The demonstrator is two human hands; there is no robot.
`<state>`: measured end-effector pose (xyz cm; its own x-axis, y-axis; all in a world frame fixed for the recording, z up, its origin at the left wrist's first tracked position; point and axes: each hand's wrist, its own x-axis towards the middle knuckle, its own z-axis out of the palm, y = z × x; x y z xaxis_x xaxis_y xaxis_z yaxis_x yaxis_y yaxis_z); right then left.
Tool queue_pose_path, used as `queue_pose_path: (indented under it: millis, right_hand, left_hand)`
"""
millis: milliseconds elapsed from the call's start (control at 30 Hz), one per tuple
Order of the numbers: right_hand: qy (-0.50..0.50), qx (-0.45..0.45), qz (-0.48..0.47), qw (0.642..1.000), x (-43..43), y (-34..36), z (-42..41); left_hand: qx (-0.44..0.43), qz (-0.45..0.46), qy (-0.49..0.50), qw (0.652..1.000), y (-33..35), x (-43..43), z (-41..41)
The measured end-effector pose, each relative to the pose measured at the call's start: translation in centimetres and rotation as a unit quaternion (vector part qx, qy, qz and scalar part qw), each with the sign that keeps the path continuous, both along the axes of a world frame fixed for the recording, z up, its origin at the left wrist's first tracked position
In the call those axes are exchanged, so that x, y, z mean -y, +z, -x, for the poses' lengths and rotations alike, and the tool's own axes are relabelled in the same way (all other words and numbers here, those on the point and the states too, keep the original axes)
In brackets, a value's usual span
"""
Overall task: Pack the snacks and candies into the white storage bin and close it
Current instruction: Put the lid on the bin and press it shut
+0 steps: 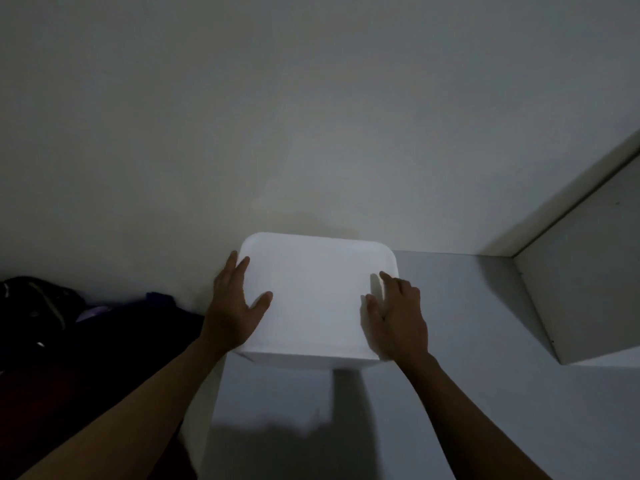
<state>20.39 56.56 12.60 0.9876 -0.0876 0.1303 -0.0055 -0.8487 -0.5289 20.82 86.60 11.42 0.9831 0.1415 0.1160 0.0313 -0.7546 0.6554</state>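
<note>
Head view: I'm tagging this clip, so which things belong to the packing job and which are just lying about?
Job: white storage bin, lid on; left hand and right hand, both resting on its top. No snacks show.
Lying about: dark heap of fabric at the left; white panel at the right.
</note>
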Motion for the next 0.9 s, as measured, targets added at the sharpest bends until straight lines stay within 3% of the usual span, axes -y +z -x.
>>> queue_pose_path:
  millis: [100, 200, 267, 333, 600, 667, 767, 833, 900]
  right_hand:
    - [-0.068, -0.047, -0.094, 0.992, 0.5, 1.2, -3.7]
    - [-0.13, -0.136, -0.249, 0.95, 0.7, 1.2, -7.2]
    - [-0.166, -0.187, -0.295, 0.922, 0.4, 0.5, -8.1]
    - [-0.2, -0.202, -0.296, 0.912, 0.3, 0.1, -8.3]
    - [-0.231, -0.164, -0.233, 0.93, 0.3, -0.5, -8.5]
    - [-0.232, -0.148, -0.243, 0.93, 0.3, -0.4, -8.2]
    - [-0.199, -0.095, -0.258, 0.941, 0.5, 0.1, -7.4]
    - [-0.137, -0.069, -0.156, 0.976, 0.3, 0.6, -5.6]
    - [-0.055, -0.044, -0.005, 0.997, -0.4, 0.8, -2.9]
  left_hand:
    - [-0.114, 0.096, 0.099, 0.984, 1.3, 0.2, -3.2]
    - [-0.226, 0.184, 0.138, 0.947, 2.0, 0.2, -6.5]
    - [-0.257, 0.213, 0.207, 0.92, 1.9, 0.2, -7.8]
    - [-0.257, 0.235, 0.27, 0.898, 1.4, 0.1, -8.4]
    - [-0.224, 0.179, 0.29, 0.913, 0.4, -0.2, -8.6]
    - [-0.197, 0.175, 0.267, 0.927, 1.0, -0.1, -8.0]
    - [-0.124, 0.16, 0.139, 0.969, 2.1, 0.7, -5.8]
    - [-0.105, 0.015, 0.033, 0.994, 2.3, 1.4, -3.8]
    - [-0.079, -0.166, -0.078, 0.98, 2.2, 2.2, -1.3]
